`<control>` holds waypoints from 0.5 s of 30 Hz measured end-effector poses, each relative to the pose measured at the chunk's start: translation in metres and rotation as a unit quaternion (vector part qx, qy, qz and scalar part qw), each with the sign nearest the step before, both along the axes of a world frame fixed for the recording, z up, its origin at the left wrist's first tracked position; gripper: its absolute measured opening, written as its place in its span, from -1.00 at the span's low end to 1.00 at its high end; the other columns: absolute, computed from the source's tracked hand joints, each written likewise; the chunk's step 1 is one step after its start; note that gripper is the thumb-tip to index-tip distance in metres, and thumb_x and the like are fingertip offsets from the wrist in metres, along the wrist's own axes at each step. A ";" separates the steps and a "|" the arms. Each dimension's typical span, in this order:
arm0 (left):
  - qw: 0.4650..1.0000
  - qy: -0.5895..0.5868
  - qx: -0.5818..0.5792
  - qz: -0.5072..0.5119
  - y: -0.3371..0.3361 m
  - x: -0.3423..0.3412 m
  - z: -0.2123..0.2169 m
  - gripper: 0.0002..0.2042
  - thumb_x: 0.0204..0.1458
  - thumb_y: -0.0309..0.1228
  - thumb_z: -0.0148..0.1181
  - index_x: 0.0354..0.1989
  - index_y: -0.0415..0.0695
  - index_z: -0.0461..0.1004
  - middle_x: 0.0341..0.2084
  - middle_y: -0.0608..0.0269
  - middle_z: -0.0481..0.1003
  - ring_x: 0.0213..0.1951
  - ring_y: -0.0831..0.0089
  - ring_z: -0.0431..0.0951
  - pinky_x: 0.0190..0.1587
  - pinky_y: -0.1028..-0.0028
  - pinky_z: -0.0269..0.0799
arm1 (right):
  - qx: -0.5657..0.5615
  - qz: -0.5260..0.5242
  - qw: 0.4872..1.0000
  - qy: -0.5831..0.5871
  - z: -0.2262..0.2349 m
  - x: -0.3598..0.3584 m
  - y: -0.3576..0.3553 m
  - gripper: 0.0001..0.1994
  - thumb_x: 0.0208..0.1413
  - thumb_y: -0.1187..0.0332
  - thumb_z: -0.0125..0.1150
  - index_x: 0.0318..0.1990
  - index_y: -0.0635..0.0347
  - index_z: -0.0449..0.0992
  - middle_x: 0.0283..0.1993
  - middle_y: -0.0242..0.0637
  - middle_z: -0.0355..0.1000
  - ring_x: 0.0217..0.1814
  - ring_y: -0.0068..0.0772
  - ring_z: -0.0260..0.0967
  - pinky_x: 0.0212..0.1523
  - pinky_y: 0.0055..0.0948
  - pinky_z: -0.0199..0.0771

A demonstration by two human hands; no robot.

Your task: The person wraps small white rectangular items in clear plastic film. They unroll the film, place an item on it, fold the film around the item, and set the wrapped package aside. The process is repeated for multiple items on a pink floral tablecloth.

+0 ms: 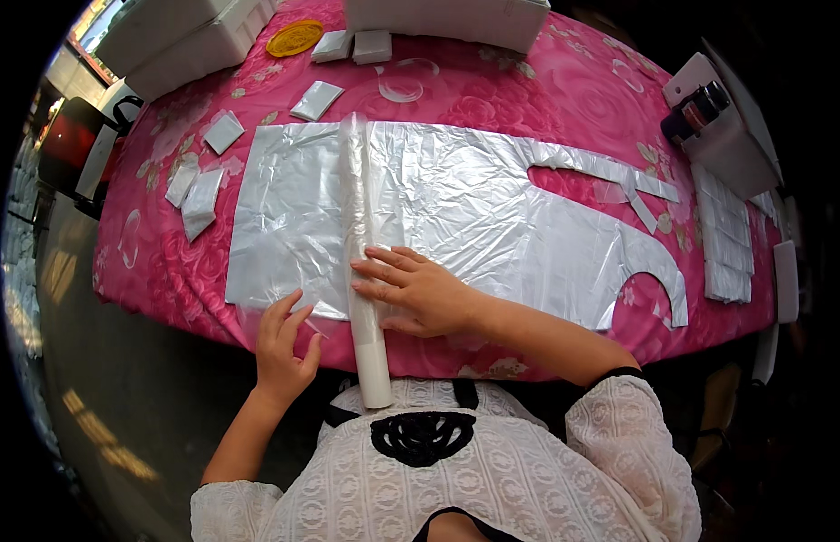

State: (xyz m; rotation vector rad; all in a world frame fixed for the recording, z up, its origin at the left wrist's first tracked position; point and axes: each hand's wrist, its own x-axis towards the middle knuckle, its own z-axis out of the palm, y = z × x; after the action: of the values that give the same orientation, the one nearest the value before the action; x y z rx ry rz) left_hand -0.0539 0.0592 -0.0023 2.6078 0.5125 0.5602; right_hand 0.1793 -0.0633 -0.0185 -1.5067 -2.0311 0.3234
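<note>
A large silvery plastic sheet (447, 208) lies spread across the table, its right end cut into curved openings and straps like a disposable apron. Across its left part lies a long roll of clear film (355, 181), its white core end (375, 375) jutting past the table's front edge. My right hand (420, 291) rests on the roll with fingers stretched out and spread, its forearm over the sheet. To the left of the roll, my left hand (284, 352) has bent, parted fingers near the sheet's front edge, where thin clear film shows. I see nothing gripped in it.
Small folded plastic packets (225, 133) lie at the left and back of the pink flowered tablecloth (167, 271). White foam boxes (447, 20) and a yellow coil (294, 38) stand behind. At right are a stack of folded plastic (725, 239), a dark bottle (695, 113) and a white box (727, 135).
</note>
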 end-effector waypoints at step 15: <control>0.916 0.048 -0.325 0.230 -0.037 -0.053 -0.021 -0.44 -0.20 -0.48 0.28 0.00 -0.29 0.16 -0.14 0.06 0.33 -0.17 0.31 0.41 -0.12 0.40 0.34 | 0.034 -0.066 0.997 0.026 -0.009 -0.123 0.127 -0.55 -0.18 0.35 0.04 -0.06 0.38 0.39 0.02 0.00 0.33 0.27 -0.06 0.04 0.28 -0.10 -0.12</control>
State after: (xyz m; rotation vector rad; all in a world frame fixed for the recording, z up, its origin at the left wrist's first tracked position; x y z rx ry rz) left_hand -0.1071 0.0221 -0.0237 1.8807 1.1423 0.3193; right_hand 0.0562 0.0638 -0.0271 -1.5658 -1.8724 0.2371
